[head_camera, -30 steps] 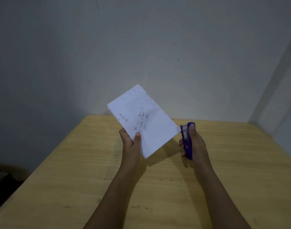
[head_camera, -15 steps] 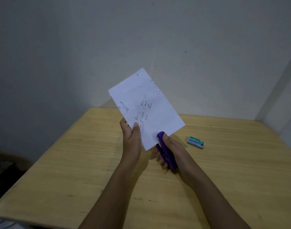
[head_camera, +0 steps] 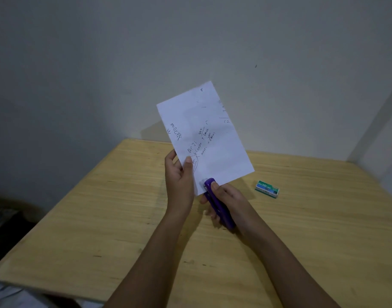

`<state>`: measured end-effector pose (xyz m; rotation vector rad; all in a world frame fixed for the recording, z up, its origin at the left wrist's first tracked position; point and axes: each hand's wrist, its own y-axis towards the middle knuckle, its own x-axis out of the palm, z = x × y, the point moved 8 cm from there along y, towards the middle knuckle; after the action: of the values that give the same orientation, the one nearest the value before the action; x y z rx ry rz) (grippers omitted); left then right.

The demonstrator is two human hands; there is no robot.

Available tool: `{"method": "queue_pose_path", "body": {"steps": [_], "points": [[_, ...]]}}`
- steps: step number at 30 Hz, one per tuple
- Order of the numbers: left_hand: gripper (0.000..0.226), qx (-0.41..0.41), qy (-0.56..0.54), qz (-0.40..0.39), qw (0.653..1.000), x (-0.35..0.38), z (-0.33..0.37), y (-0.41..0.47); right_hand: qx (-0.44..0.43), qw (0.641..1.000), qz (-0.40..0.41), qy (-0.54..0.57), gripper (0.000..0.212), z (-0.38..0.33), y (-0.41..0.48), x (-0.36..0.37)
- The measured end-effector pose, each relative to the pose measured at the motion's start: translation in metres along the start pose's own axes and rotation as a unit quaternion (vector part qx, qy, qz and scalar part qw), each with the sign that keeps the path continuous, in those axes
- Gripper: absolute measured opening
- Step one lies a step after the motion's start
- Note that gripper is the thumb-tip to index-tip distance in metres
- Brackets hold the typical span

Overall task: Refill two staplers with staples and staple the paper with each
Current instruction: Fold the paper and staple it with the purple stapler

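My left hand (head_camera: 179, 176) holds a white sheet of paper (head_camera: 208, 134) with handwriting upright above the wooden table (head_camera: 101, 218), pinched at its lower left edge. A purple stapler (head_camera: 219, 205) is gripped in my right hand (head_camera: 230, 201), thumb on its top. The stapler's front end sits over the paper's bottom edge, near the lower corner. A second stapler is not in view.
A small green box of staples (head_camera: 267, 189) lies on the table to the right of my hands. The table stands against a grey wall, with a corner at the right. Its left edge drops off to a dark floor.
My right hand brought the stapler left from beside the paper onto its bottom edge. The paper has been raised and turned more upright. The view shifted, revealing the staple box.
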<state>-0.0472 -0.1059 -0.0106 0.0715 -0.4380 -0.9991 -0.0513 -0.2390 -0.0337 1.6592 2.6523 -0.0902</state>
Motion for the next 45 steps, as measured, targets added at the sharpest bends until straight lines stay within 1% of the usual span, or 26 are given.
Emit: {"method": "queue_pose_path", "body": {"steps": [4,9,16,22,29,34,38,41,45], "points": [[0.028,-0.006,-0.014,0.025,1.000,-0.003,0.000,0.000,-0.011,1.000,-0.005,-0.010,0.047,0.001,0.003,0.005],[0.025,-0.009,-0.003,0.032,0.999,-0.003,-0.001,0.000,-0.019,0.999,0.002,-0.027,0.036,0.001,0.008,0.005],[0.021,-0.014,-0.002,0.049,0.999,-0.004,-0.003,0.000,-0.012,1.000,-0.013,-0.013,0.039,0.003,0.010,0.007],[0.021,-0.012,-0.005,0.042,0.999,-0.004,-0.003,0.001,-0.011,1.000,-0.014,-0.019,0.046,0.007,0.013,0.006],[0.014,-0.012,-0.003,0.040,0.999,-0.004,-0.002,0.001,-0.016,0.999,-0.030,-0.013,0.046,0.009,0.013,0.006],[0.016,-0.007,-0.004,0.037,0.999,-0.003,-0.002,0.002,-0.007,0.999,-0.033,-0.005,0.044,0.011,0.013,0.007],[0.013,0.001,-0.006,0.031,0.999,-0.002,-0.001,0.001,-0.005,0.999,-0.033,0.010,0.036,0.009,0.012,0.008],[0.012,0.007,-0.001,0.025,1.000,0.000,0.000,0.002,-0.005,1.000,-0.022,0.003,0.037,0.006,0.013,0.006],[0.012,0.009,0.004,0.020,1.000,0.001,-0.001,0.001,-0.006,1.000,-0.008,0.015,0.034,0.005,0.013,0.007]]}}
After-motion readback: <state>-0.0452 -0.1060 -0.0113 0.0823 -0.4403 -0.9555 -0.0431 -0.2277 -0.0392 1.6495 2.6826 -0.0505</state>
